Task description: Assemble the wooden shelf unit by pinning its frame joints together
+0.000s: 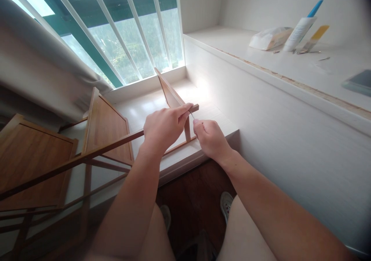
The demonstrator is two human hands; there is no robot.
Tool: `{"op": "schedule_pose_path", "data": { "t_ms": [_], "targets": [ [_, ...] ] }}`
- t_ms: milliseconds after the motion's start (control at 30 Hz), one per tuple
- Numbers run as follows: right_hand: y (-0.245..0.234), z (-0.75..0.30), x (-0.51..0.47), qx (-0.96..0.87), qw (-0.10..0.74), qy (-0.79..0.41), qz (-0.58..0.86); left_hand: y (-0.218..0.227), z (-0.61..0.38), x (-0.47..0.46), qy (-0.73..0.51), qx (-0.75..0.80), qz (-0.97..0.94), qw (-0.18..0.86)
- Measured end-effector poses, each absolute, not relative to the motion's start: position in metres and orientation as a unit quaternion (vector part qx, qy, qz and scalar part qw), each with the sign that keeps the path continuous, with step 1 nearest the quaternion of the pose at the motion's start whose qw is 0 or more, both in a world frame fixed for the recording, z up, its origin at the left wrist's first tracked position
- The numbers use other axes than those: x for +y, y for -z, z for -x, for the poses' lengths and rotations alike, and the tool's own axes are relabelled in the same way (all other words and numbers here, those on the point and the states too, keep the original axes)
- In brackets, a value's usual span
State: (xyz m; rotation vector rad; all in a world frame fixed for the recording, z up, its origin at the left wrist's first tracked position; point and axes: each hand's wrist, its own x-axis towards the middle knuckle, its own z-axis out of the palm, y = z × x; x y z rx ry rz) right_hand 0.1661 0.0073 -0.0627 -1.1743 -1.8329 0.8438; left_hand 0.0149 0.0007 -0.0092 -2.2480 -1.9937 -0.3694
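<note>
A wooden shelf rack (pixel 107 125) lies on its side across a low white ledge (pixel 145 110) under a window. My left hand (pixel 164 127) is closed around the rack's long brown rail (pixel 87 156) close to its end. My right hand (pixel 210 137) is closed in a pinch on a thin metal tool (pixel 192 115) whose tip meets the rail end (pixel 194 108). I cannot make out exactly what the tool is. A slanted shelf panel (pixel 169 92) stands just behind my hands.
A higher white counter (pixel 290 67) to the right carries a tube with a blue cap (pixel 301 29), a white bag (pixel 269 38), a yellow-handled tool (pixel 314 38), small metal bits and a dark flat object (pixel 359 82). A curtain (pixel 37 71) hangs left. Dark floor and my feet lie below.
</note>
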Motion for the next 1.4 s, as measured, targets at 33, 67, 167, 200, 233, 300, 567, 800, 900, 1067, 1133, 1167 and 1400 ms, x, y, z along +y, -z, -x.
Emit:
{"op": "schedule_pose_path", "data": {
  "t_ms": [33,67,167,200,233,300,567,800,900,1067,1133,1167,1400],
  "targets": [
    [0.062,-0.167,0.008,-0.723,0.391,-0.328,0.465,0.009,-0.015,0.001,0.121,-0.658,0.741,0.057],
    [0.061,-0.169,0.009,-0.726,0.387,-0.322,0.469,0.009,-0.015,0.001,0.120,-0.659,0.741,0.057],
    [0.059,-0.174,0.012,-0.744,0.366,-0.290,0.478,0.009,-0.015,0.000,0.116,-0.658,0.741,0.062],
    [0.058,-0.176,0.013,-0.752,0.357,-0.276,0.480,0.009,-0.015,0.000,0.116,-0.657,0.742,0.064],
    [0.058,-0.177,0.014,-0.761,0.347,-0.261,0.483,0.009,-0.015,0.000,0.116,-0.657,0.742,0.066],
    [0.057,-0.178,0.014,-0.776,0.327,-0.226,0.489,0.009,-0.015,0.001,0.115,-0.656,0.743,0.069],
    [0.053,-0.176,0.011,-0.802,0.280,-0.132,0.512,0.010,-0.015,0.001,0.114,-0.657,0.742,0.073],
    [0.052,-0.174,0.013,-0.795,0.273,-0.157,0.518,0.009,-0.015,0.001,0.114,-0.656,0.743,0.075],
    [0.052,-0.174,0.011,-0.793,0.274,-0.163,0.519,0.010,-0.014,0.002,0.115,-0.654,0.744,0.075],
    [0.052,-0.174,0.008,-0.797,0.276,-0.170,0.510,0.011,-0.015,0.001,0.120,-0.654,0.743,0.073],
    [0.052,-0.174,0.009,-0.795,0.281,-0.170,0.511,0.011,-0.015,0.001,0.121,-0.654,0.743,0.072],
    [0.052,-0.174,0.010,-0.794,0.283,-0.169,0.511,0.011,-0.015,0.001,0.122,-0.653,0.744,0.071],
    [0.052,-0.175,0.010,-0.801,0.266,-0.151,0.514,0.010,-0.015,0.001,0.126,-0.655,0.743,0.065]
  ]
}}
